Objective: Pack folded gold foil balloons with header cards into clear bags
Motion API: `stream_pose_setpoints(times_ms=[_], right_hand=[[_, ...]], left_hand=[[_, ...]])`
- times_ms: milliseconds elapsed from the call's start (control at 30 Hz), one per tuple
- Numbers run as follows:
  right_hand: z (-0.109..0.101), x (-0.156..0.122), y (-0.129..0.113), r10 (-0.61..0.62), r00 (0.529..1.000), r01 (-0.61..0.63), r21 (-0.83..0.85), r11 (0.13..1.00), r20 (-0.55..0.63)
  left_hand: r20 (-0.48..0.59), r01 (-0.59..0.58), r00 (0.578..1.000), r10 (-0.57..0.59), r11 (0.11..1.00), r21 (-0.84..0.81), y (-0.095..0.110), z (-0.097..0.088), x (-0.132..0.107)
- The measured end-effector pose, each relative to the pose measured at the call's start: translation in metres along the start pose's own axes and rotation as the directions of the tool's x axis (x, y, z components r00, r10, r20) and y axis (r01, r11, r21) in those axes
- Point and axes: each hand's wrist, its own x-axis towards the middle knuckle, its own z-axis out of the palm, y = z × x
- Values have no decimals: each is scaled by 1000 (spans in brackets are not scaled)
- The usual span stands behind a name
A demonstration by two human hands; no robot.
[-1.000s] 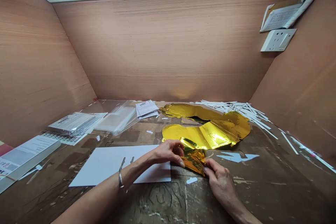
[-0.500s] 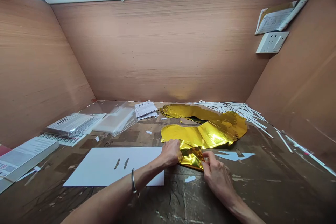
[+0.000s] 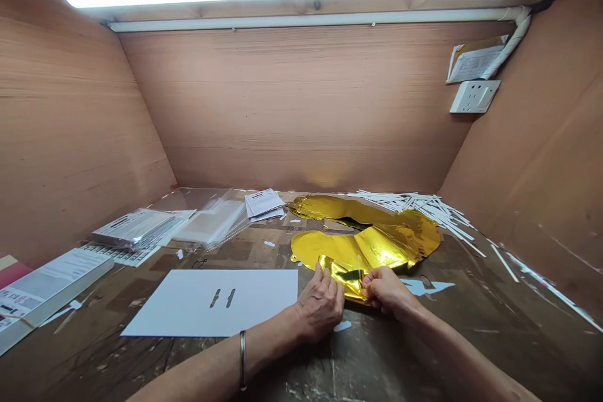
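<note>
Flat, shiny gold foil balloons (image 3: pixel 330 245) lie on the table, stretching from the middle toward the back right. In front of them is a folded piece of gold foil balloon (image 3: pixel 351 271). My left hand (image 3: pixel 321 303), with a bangle on its wrist, grips the left edge of this folded piece, thumb side hidden. At its right end my right hand (image 3: pixel 384 289) pinches the foil in curled fingers. A white card (image 3: pixel 188 304) with two slots lies left of my left hand. A small white cutout (image 3: pixel 342 326) is just beside that hand.
Several white straws (image 3: pixel 424 202) are heaped at the back right. Clear plastic sleeves (image 3: pixel 211 220), printed cards (image 3: pixel 264 202) and a wrapped pack (image 3: pixel 134 227) lie at the back left. A long box (image 3: pixel 51 292) stands at left. Wooden walls enclose the table.
My left hand has shifted from the foil's upper left to its lower left edge, its fist loosened. My right hand has turned over the folded end. The view has tilted upward.
</note>
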Motion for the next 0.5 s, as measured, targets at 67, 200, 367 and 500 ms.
stream_pose_setpoints(times_ms=[67, 200, 367, 500], right_hand=[[-7, -12, -3, -30, 999, 29, -25, 999, -35], [-10, -44, 2, -429, 856, 350, -288, 892, -288], [10, -53, 24, -879, 370, 635, -609, 475, -300], [-6, -53, 7, -784, 557, 692, -367, 621, -275]], left_hand=[[6, -22, 1000, 22, 1000, 16, -1, 1, 4], [-45, -58, 997, 58, 998, 17, -5, -2, 7], [-63, -143, 989, 136, 983, -116, -16, -22, 7], [24, -1, 1000, 12, 912, -411, -41, -51, 13]])
